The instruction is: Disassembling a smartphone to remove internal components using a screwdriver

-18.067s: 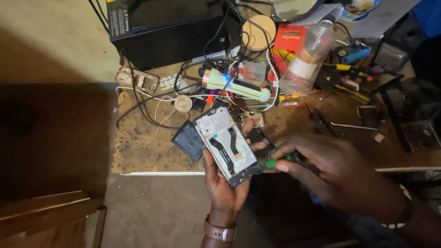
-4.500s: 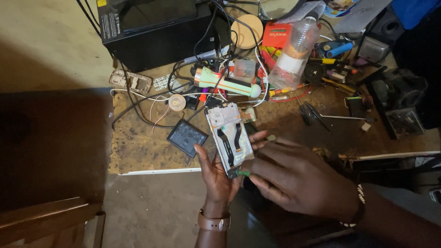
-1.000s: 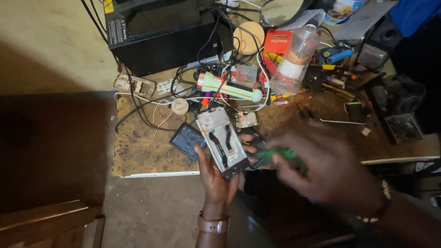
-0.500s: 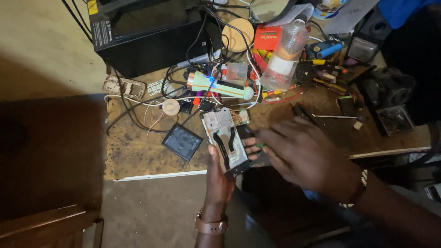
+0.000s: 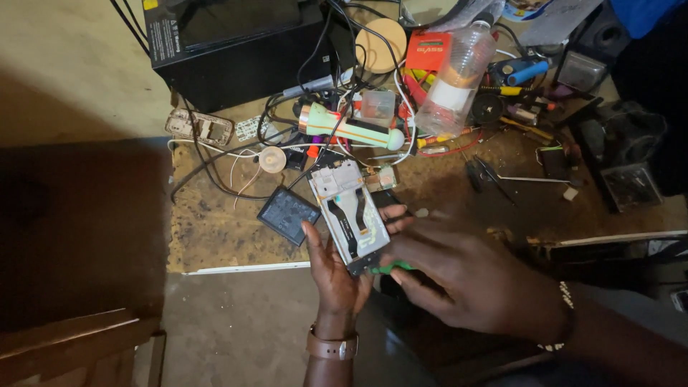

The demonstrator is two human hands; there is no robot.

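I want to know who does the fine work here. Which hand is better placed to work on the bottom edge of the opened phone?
Probably the right hand: it holds the green-handled tool against the bottom edge of the opened phone, while the left hand is occupied cradling that phone from below.

An opened smartphone (image 5: 350, 216), back cover off, shows a pale metal frame, black ribbon cables and circuit parts. It lies tilted, top end pointing away, over the workbench edge. A green-handled tool (image 5: 391, 268) touches its lower end, mostly hidden.
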